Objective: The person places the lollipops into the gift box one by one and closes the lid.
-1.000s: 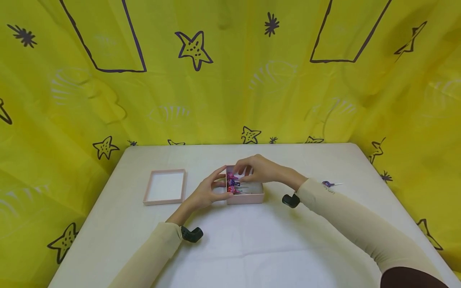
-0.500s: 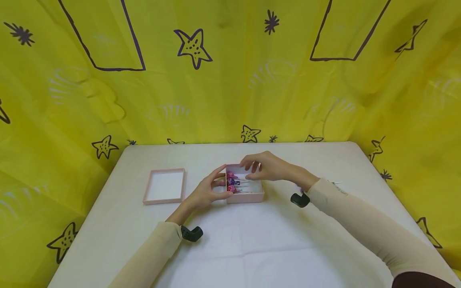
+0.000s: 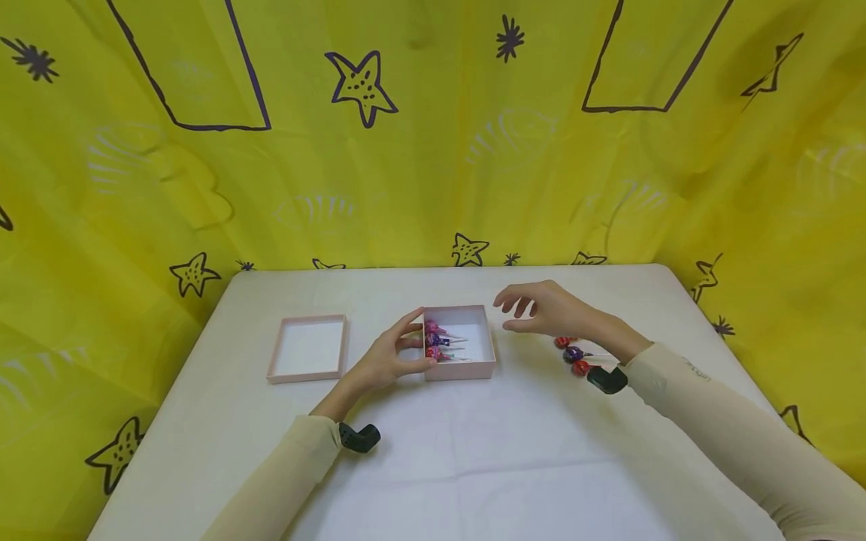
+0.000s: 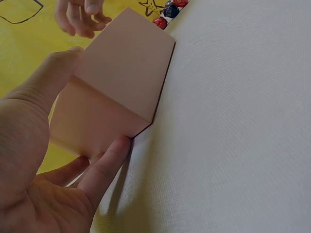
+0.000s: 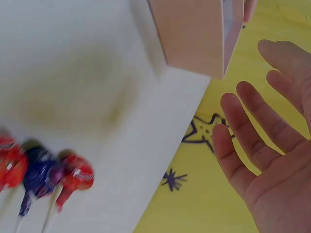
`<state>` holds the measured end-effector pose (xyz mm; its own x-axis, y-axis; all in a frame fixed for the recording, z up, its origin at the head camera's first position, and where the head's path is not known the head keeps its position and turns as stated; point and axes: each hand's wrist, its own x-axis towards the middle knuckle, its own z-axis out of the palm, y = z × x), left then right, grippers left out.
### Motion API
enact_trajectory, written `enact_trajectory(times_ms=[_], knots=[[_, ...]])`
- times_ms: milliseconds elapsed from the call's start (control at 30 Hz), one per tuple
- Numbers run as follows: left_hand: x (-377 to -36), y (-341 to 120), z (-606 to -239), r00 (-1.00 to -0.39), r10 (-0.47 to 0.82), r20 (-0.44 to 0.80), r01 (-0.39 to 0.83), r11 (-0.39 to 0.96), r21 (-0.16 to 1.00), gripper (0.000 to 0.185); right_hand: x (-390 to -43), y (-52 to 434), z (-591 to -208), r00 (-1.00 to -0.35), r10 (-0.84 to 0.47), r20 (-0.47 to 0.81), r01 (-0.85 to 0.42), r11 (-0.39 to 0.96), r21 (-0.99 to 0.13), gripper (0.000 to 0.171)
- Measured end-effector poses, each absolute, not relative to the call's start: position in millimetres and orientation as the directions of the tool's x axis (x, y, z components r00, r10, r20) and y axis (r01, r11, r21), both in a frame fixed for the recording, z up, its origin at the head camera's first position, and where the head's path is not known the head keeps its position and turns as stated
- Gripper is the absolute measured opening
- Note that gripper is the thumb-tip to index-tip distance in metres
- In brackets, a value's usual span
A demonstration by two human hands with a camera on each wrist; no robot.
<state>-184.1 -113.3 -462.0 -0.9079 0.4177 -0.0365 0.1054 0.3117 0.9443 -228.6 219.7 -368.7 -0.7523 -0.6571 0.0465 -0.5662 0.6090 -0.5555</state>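
Note:
A small pink box [image 3: 473, 370] [image 4: 121, 92] [image 5: 194, 34] sits mid-table with several pink and purple lollipops [image 3: 436, 342] along its left side. My left hand [image 3: 392, 359] [image 4: 53, 160] grips the box's left wall between thumb and fingers. My right hand [image 3: 534, 308] [image 5: 267, 145] hovers to the right of the box, fingers spread and relaxed, holding nothing. Three loose lollipops [image 3: 571, 353] [image 5: 43, 174], red and purple, lie on the white table just below that hand's wrist.
The pink box lid [image 3: 309, 350] lies upturned left of the box. The white table [image 3: 473, 451] is backed and flanked by a yellow star-print curtain [image 3: 433, 150]. Black wrist camera mounts [image 3: 360, 437] sit by each forearm.
My right hand has lifted out of the box and moved right, uncovering the loose lollipops on the table. The left hand kept its grip on the box.

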Motion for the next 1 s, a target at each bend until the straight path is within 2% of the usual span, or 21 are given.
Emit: enact_trajectory(times_ms=[233,600,1000], knots=[[-184.8,-112.8,-462.8,-0.905,0.425,-0.035,0.109,0.311,0.944,0.097,-222.4,255.2,-370.9,-0.789,-0.611,0.07,-0.555,0.658,-0.509,0.033],[-185.0,-112.5,-461.4,-0.906,0.42,-0.044,0.102,0.32,0.942,0.102,-213.1,313.3,-378.6,-0.853,-0.521,0.039,-0.477,0.747,-0.464,0.037],[-183.6,-112.4,-458.8,-0.908,0.417,-0.045,0.098,0.315,0.944,0.099,-201.4,358.0,-394.4,-0.882,-0.471,0.027,-0.426,0.772,-0.472,0.043]])
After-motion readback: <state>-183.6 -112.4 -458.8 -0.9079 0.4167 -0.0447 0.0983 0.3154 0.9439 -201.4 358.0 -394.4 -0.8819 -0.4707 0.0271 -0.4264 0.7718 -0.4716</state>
